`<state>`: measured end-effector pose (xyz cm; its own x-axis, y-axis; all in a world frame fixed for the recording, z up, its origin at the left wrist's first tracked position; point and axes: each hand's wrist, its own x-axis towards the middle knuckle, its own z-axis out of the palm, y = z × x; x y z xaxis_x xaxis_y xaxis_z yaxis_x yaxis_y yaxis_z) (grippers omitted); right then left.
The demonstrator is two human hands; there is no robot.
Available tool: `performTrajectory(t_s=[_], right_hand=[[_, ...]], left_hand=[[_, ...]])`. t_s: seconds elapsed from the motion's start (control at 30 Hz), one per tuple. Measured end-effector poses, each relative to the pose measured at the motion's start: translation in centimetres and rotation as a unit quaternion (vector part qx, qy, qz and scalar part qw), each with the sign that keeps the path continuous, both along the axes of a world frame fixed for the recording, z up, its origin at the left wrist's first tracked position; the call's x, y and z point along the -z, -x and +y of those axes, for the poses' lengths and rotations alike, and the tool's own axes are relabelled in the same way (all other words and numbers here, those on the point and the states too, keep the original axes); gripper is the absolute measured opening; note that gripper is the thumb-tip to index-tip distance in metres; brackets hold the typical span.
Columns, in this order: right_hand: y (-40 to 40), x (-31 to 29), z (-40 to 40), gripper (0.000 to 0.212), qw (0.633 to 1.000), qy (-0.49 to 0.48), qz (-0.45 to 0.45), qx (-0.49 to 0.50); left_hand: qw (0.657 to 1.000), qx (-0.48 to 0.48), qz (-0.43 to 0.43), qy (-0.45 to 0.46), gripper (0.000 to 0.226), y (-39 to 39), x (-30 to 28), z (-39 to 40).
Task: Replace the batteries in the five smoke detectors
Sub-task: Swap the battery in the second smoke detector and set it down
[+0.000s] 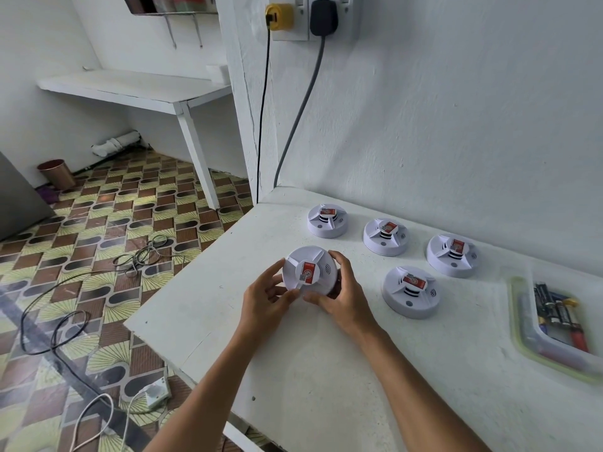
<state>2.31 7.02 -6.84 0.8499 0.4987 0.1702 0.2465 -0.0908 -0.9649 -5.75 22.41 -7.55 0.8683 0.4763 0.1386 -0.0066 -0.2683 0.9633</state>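
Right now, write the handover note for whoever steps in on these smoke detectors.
Left hand and right hand both grip the held detector, lifted and tilted over the table.
Four other detectors sit closed on the table.
Batteries lie in the tray at right.
Done: nothing visibly opened.
Left: open the held unit, swap batteries, repeat for the rest.

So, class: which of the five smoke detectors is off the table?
The leftmost smoke detector, held in both hands; the other four sit on the table.

White table (326, 370), four smoke detectors (411, 291), battery tray (522, 340)
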Motion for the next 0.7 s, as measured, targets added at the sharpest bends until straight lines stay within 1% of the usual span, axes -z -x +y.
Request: performTrajectory(t_s=[0.07, 0.13, 0.27, 0.7], right_hand=[[-0.06, 0.14, -0.16, 0.093, 1.000, 0.011, 0.008, -0.028], [-0.15, 0.35, -0.17, 0.099, 0.999, 0.023, 0.002, -0.033], [-0.12, 0.37, -0.17, 0.092, 0.999, 0.036, -0.023, -0.006], [-0.02, 0.42, -0.21, 0.089, 0.999, 0.047, -0.019, 0.014]], left_hand=[[1.000, -0.005, 0.001, -0.001, 0.064, 0.05, -0.01, 0.06], [1.000, -0.010, 0.000, -0.004, 0.063, 0.06, 0.03, 0.15], [1.000, -0.012, 0.001, -0.010, 0.062, 0.10, 0.03, 0.02], [1.000, -0.017, 0.001, -0.007, 0.063, 0.15, -0.13, -0.12]])
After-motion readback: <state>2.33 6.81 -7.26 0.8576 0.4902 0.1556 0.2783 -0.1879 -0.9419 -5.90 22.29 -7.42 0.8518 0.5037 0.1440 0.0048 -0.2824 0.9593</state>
